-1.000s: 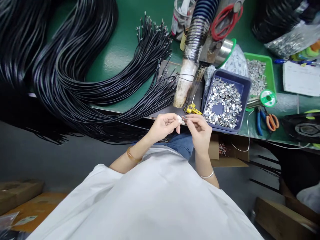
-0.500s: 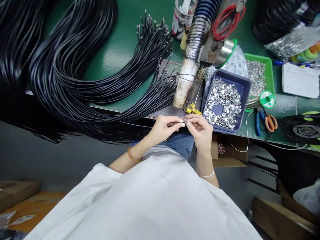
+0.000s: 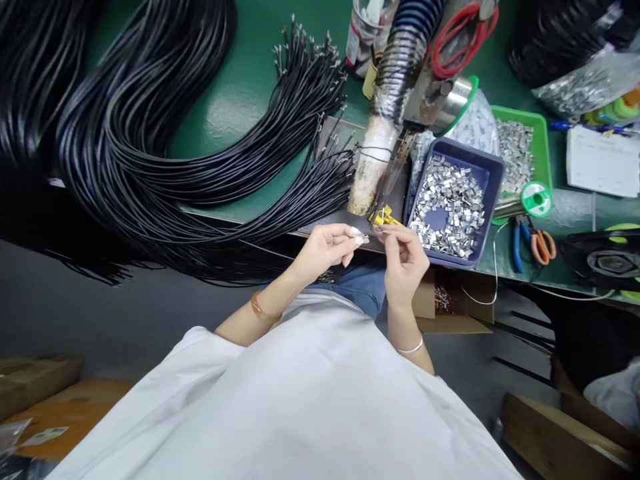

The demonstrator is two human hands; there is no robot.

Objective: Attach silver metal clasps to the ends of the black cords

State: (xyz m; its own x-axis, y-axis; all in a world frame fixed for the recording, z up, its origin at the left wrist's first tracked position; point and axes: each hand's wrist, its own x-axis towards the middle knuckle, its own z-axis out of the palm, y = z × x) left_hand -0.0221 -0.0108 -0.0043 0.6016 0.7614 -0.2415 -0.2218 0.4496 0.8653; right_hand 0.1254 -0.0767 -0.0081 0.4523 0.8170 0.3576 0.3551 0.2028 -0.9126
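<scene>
My left hand point(image 3: 327, 250) is closed in a pinch on the end of a black cable, with a small metal tip showing at the fingertips. Just to its right, my right hand point(image 3: 405, 257) is pinched as well, on something thin that I cannot make out. A gap separates the two hands. Beyond them a yellow piece point(image 3: 385, 217) lies under the taped end of a ribbed hose point(image 3: 370, 163). The blue tray point(image 3: 493, 167) of small metal connectors stands beside my right hand. Many black cables point(image 3: 200, 180) lie left of the hose, their tips bunched together.
A green tray point(image 3: 543, 140) of metal parts stands at the right, near a solder spool point(image 3: 537, 199) and pliers point(image 3: 543, 247). White papers point(image 3: 603, 162) lie farther right. An open cardboard box point(image 3: 453, 325) is below the table edge. A red cable coil point(image 3: 463, 40) is at the back.
My hands, which were together at the fingertips, have come apart. My left hand has shifted slightly left and my right hand slightly right.
</scene>
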